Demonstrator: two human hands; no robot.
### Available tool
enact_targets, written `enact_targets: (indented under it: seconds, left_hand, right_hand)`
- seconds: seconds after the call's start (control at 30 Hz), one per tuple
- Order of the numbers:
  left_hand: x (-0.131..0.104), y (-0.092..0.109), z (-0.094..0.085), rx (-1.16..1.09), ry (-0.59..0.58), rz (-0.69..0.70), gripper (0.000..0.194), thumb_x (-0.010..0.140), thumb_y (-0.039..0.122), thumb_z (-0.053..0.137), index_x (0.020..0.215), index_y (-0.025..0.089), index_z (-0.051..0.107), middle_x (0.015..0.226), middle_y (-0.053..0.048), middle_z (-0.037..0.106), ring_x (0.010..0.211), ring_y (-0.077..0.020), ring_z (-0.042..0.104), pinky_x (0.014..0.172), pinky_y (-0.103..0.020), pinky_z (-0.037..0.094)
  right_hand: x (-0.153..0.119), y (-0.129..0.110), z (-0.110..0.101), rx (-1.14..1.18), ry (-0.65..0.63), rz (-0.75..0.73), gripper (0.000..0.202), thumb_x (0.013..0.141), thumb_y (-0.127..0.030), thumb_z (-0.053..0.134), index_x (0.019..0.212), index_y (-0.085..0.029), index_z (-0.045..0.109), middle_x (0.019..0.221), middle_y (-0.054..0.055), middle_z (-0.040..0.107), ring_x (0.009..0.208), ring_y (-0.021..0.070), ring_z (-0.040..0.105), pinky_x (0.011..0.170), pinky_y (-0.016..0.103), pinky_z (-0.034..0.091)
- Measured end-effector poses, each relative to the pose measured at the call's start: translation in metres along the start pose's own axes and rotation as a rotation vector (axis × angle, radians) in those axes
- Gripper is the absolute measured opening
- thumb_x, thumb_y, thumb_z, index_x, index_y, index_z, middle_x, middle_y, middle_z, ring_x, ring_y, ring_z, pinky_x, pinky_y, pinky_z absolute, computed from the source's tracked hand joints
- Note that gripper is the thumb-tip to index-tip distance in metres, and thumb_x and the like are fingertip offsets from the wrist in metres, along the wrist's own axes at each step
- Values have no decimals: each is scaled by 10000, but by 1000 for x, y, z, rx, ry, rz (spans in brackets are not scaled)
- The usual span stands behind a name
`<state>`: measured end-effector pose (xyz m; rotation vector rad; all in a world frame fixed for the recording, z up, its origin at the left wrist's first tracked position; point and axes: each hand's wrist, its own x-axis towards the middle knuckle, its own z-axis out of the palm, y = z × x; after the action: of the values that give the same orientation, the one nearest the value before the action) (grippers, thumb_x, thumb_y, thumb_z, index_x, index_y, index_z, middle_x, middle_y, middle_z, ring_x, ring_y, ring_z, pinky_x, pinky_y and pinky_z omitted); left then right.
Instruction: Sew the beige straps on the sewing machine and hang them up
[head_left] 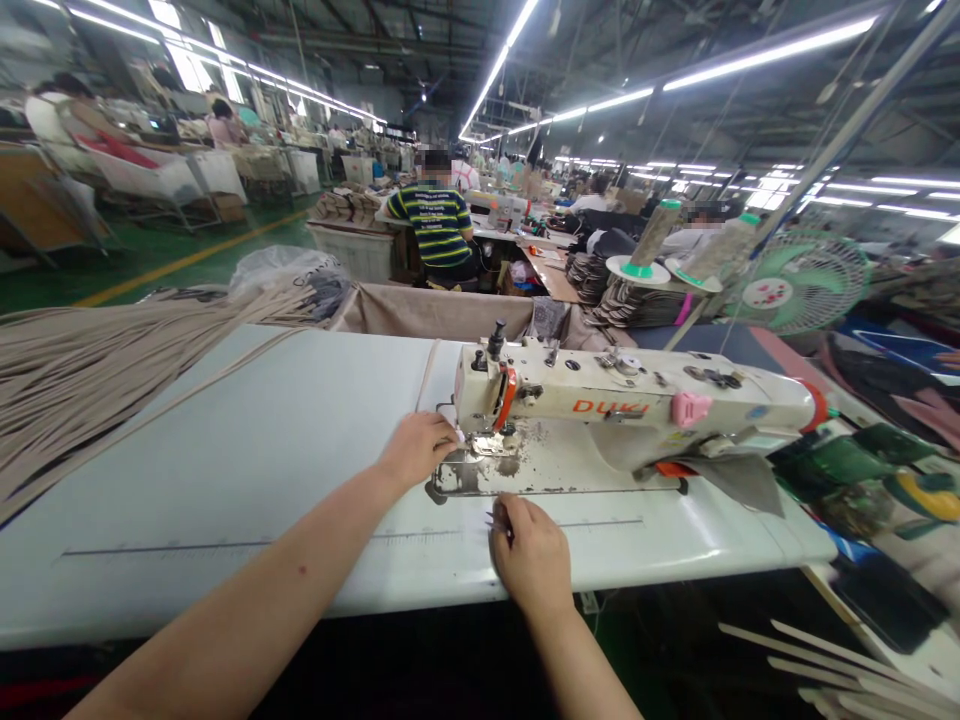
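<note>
A white sewing machine point(555, 385) with orange lettering stands on the pale table. My left hand point(420, 448) is at the left of its needle area, fingers closed by the presser foot. A narrow beige fabric strip point(427, 372) runs from under these fingers towards the back of the table; its near end is hidden. My right hand point(531, 555) lies in front of the machine bed, near the table's front edge, its fingers curled. Two thin dark points, which look like the tips of thread snips point(491, 519), stick out on its left side.
Long beige strips point(135, 370) are heaped at the left. A cloth-lined bin point(405, 310) stands behind the table point(247, 450). Thread cones point(651, 240) and a green fan point(795, 285) are at the right. A person in a striped shirt point(431, 225) sits ahead.
</note>
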<state>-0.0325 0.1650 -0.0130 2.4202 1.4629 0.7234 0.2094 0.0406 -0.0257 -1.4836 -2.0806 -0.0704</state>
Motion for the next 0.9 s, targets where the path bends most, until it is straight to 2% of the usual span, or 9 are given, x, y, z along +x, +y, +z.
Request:
enact_targets:
  seconds: [0.13, 0.4, 0.63, 0.9]
  left_hand:
    - [-3, 9, 0, -45, 4, -56, 85, 913, 209, 676, 890, 226, 756, 980, -43, 709, 971, -218, 651, 892, -347, 526]
    - [-19, 34, 2, -73, -18, -193, 92, 921, 189, 650, 899, 214, 736, 962, -19, 657, 820, -152, 641, 746, -274, 501]
    - [-27, 61, 1, -40, -53, -292, 159, 960, 204, 564, 891, 188, 706, 1032, -55, 638, 859, -168, 638, 802, -286, 494]
    - [-29, 93, 5, -44, -127, -401, 207, 926, 195, 558, 1083, 155, 687, 1102, -115, 612, 1012, -227, 654, 941, -312, 510]
  right_hand:
    - [0, -1, -2, -1, -8, 7, 311, 780, -83, 506, 1029, -187, 661, 835, 29, 666, 780, 194, 571, 724, 301, 378]
    - [0, -3, -1, 8, -19, 22, 305, 782, -73, 502, 1019, -197, 650, 836, 27, 663, 790, 196, 569, 737, 298, 363]
    - [0, -2, 2, 19, -38, 35, 317, 775, -76, 507, 1033, -201, 642, 846, 27, 667, 793, 201, 577, 742, 298, 361]
    - [0, -2, 0, 29, -11, 16, 308, 768, -78, 506, 1019, -203, 634, 841, 33, 672, 800, 203, 584, 738, 287, 374]
